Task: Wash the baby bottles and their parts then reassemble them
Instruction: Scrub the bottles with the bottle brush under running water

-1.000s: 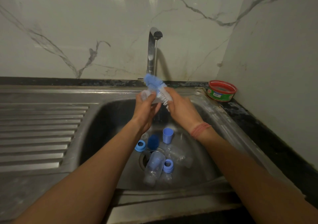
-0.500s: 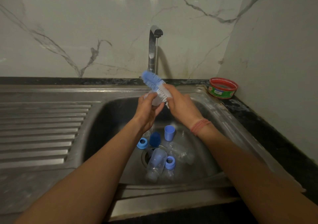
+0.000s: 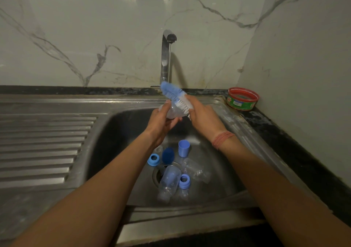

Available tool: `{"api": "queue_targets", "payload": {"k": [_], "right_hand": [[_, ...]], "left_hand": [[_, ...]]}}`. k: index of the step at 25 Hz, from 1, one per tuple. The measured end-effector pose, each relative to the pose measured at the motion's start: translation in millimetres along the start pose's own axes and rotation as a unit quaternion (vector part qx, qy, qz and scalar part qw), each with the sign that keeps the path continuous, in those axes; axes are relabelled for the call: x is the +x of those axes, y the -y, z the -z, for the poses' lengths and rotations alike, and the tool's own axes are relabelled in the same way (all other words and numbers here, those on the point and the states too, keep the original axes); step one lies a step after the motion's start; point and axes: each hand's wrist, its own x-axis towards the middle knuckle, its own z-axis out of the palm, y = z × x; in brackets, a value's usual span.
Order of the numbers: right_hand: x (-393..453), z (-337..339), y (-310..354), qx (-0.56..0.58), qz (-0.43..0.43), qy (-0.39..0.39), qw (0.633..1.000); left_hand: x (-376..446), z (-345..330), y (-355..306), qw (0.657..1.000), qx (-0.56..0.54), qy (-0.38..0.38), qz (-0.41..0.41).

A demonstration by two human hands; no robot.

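Observation:
Above the steel sink (image 3: 117, 132), my left hand (image 3: 161, 125) holds a small clear bottle part (image 3: 171, 112). My right hand (image 3: 204, 117) grips a blue-and-white bottle brush (image 3: 175, 96), its bristles lying against that clear part. In the basin lie a clear bottle (image 3: 170, 182) over the drain, a second clear bottle (image 3: 195, 170), two blue collar rings (image 3: 153, 159) (image 3: 184, 180), a light blue cap (image 3: 183, 148) and a dark blue piece (image 3: 168, 154).
A chrome tap (image 3: 166, 57) stands behind the sink with a thin stream of water falling from its spout. A red and green round tub (image 3: 242, 98) sits on the dark counter at the right. The ribbed drainboard (image 3: 41, 148) lies to the left.
Both hands with the brush and clear part stay above the basin, shifting only slightly as the brush works against the part. The items in the sink lie as before.

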Motion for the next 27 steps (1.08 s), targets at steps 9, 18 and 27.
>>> {"api": "queue_targets", "payload": {"k": [9, 18, 27], "right_hand": [[-1.1, -7.3, -0.5, -0.005, 0.032, 0.008, 0.999], [-4.0, -19.1, 11.4, 0.011, 0.064, 0.011, 0.998], [-6.7, -16.9, 14.4, 0.028, 0.05, 0.012, 0.998]], "left_hand": [[-2.4, 1.8, -2.3, 1.0, -0.017, -0.018, -0.012], [-7.0, 5.0, -6.3, 0.998, -0.052, -0.034, -0.013], [-11.9, 3.1, -8.5, 0.997, -0.077, -0.032, 0.004]]}}
